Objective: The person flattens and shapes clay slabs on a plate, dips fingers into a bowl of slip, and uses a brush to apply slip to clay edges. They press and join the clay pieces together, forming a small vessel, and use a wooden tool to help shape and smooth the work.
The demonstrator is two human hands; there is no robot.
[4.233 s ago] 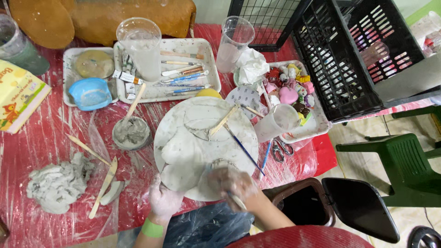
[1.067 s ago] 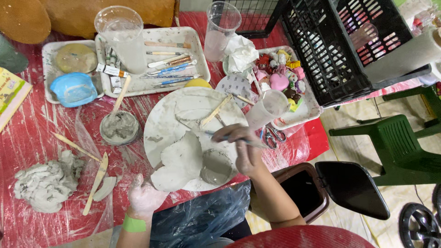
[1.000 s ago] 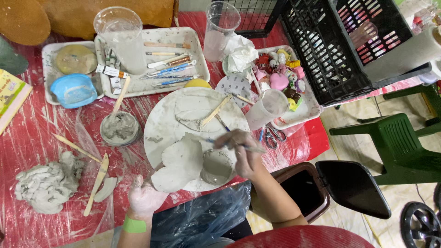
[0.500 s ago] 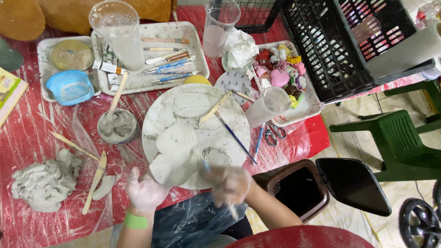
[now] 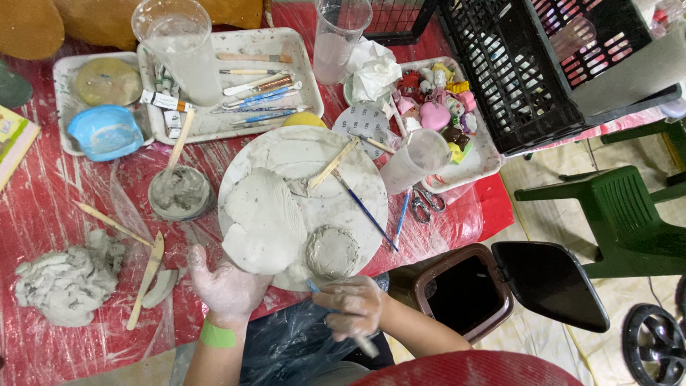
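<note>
A round white turntable (image 5: 357,179) smeared with clay sits in front of me on the red plastic-covered table. On it lie a flat heart-shaped clay slab (image 5: 263,221) and a small round clay disc (image 5: 333,250). My left hand (image 5: 223,286), coated in clay and with a green wristband, rests at the turntable's near-left edge, touching the slab's lower rim. My right hand (image 5: 354,306) is at the near edge below the disc, closed around a thin tool (image 5: 367,347) with a blue tip. A wooden stick (image 5: 333,164) and a blue brush (image 5: 366,210) lie on the turntable.
A lump of grey clay (image 5: 66,282) and wooden tools (image 5: 146,279) lie at left. A slip bowl (image 5: 179,191), trays with brushes (image 5: 246,93), two clear jugs, a tray of small coloured pieces (image 5: 437,107), scissors (image 5: 425,204), a black crate (image 5: 543,64), an open bin (image 5: 464,293) and a green chair (image 5: 614,214) surround it.
My right hand has pulled back from the middle of the turntable to its near edge, still holding the tool. My left hand has moved up to the slab's edge.
</note>
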